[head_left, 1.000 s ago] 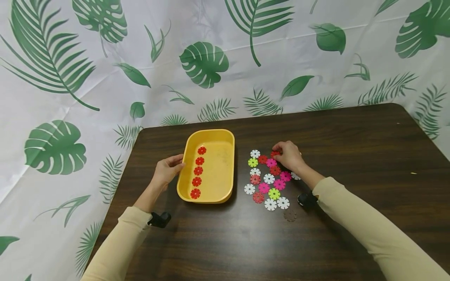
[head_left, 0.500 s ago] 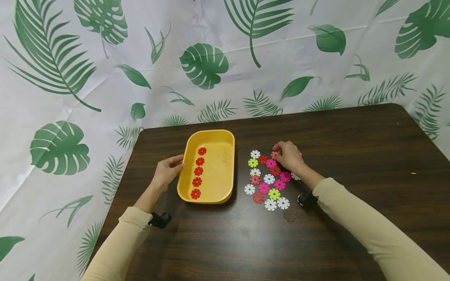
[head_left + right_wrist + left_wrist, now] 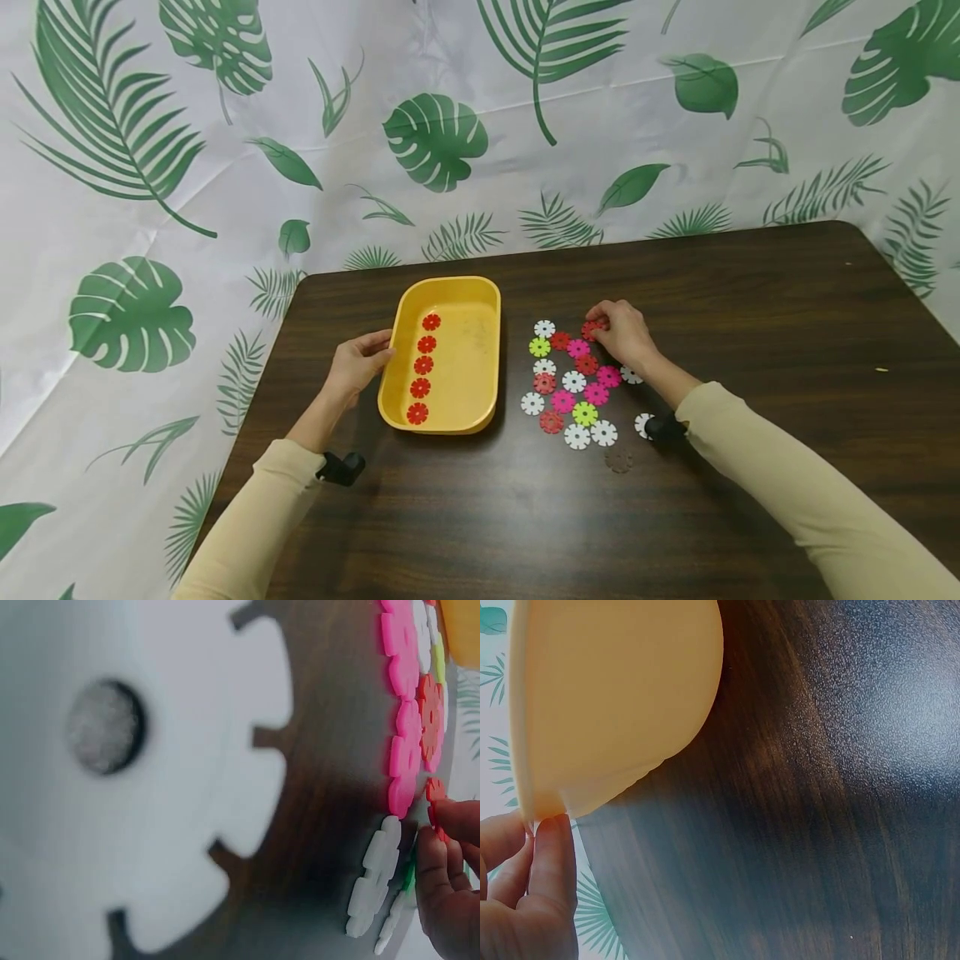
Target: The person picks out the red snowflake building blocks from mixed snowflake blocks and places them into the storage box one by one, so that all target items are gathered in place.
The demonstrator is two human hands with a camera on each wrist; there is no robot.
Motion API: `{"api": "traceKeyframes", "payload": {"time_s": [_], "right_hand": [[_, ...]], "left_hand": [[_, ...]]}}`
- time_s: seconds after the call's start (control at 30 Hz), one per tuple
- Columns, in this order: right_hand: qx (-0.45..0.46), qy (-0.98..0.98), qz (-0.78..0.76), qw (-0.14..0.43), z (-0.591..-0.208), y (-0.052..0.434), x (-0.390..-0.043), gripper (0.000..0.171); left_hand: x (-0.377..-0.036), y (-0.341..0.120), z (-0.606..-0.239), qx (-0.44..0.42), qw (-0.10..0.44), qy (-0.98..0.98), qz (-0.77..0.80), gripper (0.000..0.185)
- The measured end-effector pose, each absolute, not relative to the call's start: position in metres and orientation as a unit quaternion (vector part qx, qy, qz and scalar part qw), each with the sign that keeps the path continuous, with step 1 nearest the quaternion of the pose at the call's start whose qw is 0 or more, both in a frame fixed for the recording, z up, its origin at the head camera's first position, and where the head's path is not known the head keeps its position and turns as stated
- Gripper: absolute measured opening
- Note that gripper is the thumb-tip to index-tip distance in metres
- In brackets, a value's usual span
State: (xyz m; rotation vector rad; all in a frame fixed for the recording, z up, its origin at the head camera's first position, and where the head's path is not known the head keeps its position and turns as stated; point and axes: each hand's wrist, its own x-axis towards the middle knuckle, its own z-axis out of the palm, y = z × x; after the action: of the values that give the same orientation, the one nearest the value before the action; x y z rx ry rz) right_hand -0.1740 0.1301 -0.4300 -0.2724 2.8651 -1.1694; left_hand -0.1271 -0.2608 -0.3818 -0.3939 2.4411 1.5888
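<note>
A yellow tray lies on the dark table and holds a column of several red discs. My left hand grips its left rim; in the left wrist view my fingertips meet the edge of the yellow tray. Right of the tray is a cluster of white, pink, red and green notched discs. At the cluster's far end my right hand pinches a red disc. The right wrist view shows that red disc held at my fingertips.
A brown disc lies alone near the cluster's front. A white disc fills the right wrist view, close to the lens. A leaf-print cloth hangs behind the table. Bare dark wood stretches to the right.
My right hand has shifted slightly right and closed its fingertips on the red disc. My forearm moved off a white disc near the wrist camera. The left hand has stayed on the tray.
</note>
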Motion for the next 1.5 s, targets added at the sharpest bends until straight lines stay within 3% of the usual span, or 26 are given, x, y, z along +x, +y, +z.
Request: {"api": "traceKeyframes", "payload": {"time_s": [0.5, 0.77, 1.5], "right_hand": [[-0.034, 0.878, -0.475, 0.053, -0.418, 0.143, -0.171, 0.015], [-0.013, 0.832, -0.546, 0.095, -0.401, 0.131, -0.176, 0.023], [0.088, 0.644, -0.746, 0.146, -0.352, -0.014, -0.193, 0.02]], "left_hand": [[-0.127, -0.261, -0.381, -0.133, 0.099, 0.825, 0.541, 0.04], [-0.127, -0.262, -0.383, -0.129, 0.098, 0.824, 0.542, 0.04], [-0.128, -0.263, -0.385, -0.129, 0.101, 0.822, 0.545, 0.041]]}}
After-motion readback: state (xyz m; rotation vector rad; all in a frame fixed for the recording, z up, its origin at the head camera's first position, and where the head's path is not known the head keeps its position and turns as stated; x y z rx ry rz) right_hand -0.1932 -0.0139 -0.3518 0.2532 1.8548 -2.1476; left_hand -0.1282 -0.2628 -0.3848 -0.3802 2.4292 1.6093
